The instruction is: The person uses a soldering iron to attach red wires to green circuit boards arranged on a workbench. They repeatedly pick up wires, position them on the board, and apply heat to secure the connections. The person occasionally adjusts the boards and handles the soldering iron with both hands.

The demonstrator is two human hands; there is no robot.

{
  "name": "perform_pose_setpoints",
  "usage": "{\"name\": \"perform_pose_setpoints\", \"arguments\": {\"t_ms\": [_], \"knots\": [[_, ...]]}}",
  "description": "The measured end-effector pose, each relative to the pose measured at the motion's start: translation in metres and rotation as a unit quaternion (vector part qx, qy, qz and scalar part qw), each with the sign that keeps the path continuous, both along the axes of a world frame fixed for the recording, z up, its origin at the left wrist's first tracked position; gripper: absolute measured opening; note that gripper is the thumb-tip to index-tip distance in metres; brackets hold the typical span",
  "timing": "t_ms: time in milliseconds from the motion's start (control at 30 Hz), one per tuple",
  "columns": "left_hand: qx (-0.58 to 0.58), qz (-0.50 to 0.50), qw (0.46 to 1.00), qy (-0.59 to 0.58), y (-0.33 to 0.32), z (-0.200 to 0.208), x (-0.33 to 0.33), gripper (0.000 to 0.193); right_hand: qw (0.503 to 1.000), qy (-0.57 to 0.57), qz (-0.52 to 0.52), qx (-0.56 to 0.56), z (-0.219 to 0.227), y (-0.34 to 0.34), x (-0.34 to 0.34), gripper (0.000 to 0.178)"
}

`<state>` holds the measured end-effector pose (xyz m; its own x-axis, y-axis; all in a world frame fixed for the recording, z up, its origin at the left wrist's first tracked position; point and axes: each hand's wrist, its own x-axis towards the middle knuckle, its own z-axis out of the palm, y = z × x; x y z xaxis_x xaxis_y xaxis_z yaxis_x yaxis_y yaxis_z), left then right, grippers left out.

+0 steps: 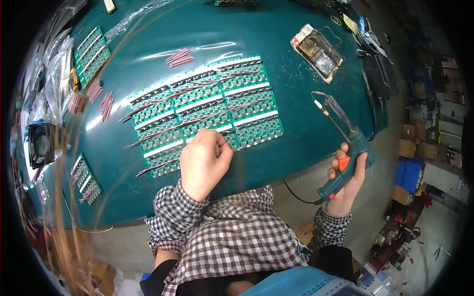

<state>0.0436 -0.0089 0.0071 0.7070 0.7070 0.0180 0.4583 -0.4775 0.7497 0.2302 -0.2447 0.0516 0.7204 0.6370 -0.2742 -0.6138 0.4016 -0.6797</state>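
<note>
In my right hand is a green soldering gun with an orange trigger, held off the table's right front edge, its metal tip and feed tube pointing up and left. My left hand is pinched over the lower middle of a block of green circuit boards. Whatever sits between its fingertips is too small to make out. Rows of dark red and black wires lie across the boards, some ends sticking out past the left side.
A green mat covers the table. Loose wire bundles lie behind and left of the boards. More boards lie at the left, near a small black fan. A dirty solder tray sits back right. A cord hangs from the gun.
</note>
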Motion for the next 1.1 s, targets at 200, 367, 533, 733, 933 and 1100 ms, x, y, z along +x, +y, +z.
{"name": "perform_pose_setpoints", "arguments": {"t_ms": [200,367,533,733,933,1100], "knots": [[-0.021,0.035,0.999,0.033,0.002,-0.001,-0.027,0.007,0.980,-0.019,-0.065,-0.189,0.016,0.034,-0.020,0.044],[0.004,0.010,0.999,-0.043,0.000,-0.014,-0.019,0.012,0.967,-0.109,-0.014,-0.232,0.003,0.011,-0.005,0.050],[0.000,0.017,0.998,-0.059,-0.013,-0.021,-0.018,0.013,0.963,0.007,0.090,-0.252,0.010,0.015,0.035,0.044],[0.006,0.028,0.996,-0.082,-0.016,-0.024,-0.020,0.013,0.934,-0.043,0.129,-0.331,0.035,0.029,0.015,0.047],[0.020,0.008,0.997,-0.068,-0.004,-0.018,-0.018,0.012,0.939,-0.184,-0.071,-0.281,0.015,0.033,0.005,0.045],[0.001,0.028,0.999,0.015,0.007,-0.014,-0.023,0.012,0.833,-0.445,-0.080,-0.320,0.008,0.018,0.019,0.043]]}}
